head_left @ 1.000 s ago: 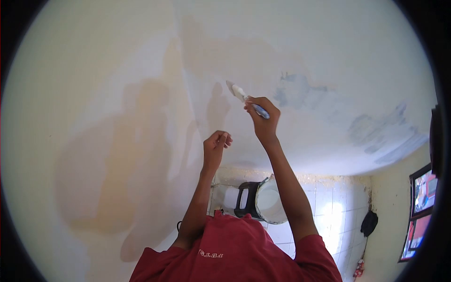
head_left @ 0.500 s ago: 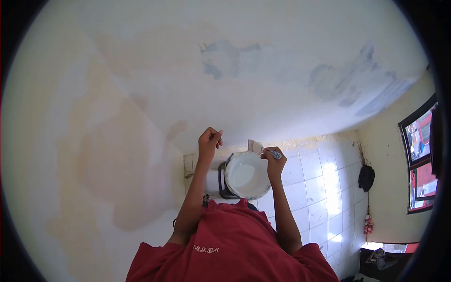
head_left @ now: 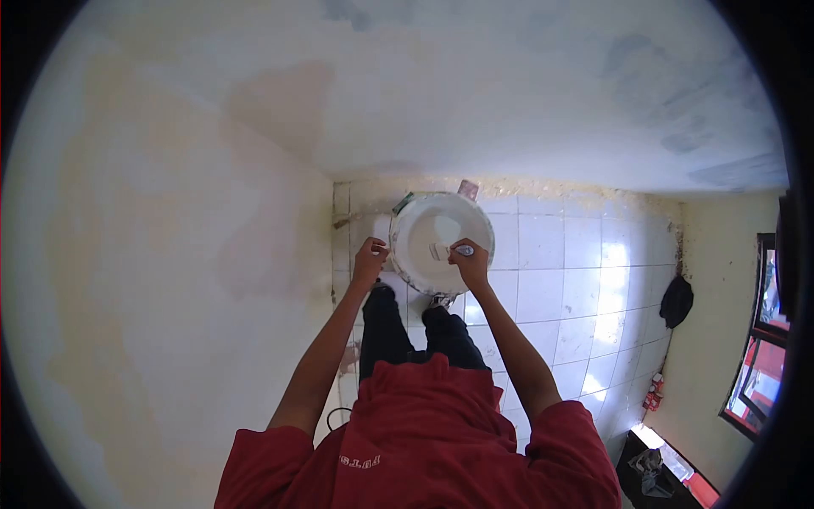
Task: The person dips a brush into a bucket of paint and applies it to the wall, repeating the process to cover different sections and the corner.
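Note:
My right hand is closed round the patterned handle of a paintbrush. The brush's pale bristles point left, over the inside of a large white bucket with a stained rim. White paint shows in the bucket, a bright patch of light on it. Just left of the rim, my left hand hangs with its fingers loosely bent, a small gap between thumb and fingers, and nothing seen in it. Both my feet stand at the near side of the bucket.
In front rises a wall with grey and tan patches, meeting another patchy wall on the left. White floor tiles stretch right. A black item rests by the right wall, below a dark-framed window.
My view has tilted down, so the bucket and my legs show more. The brush has gone from the bucket's far rim to over its inside. My left hand has lowered beside the rim.

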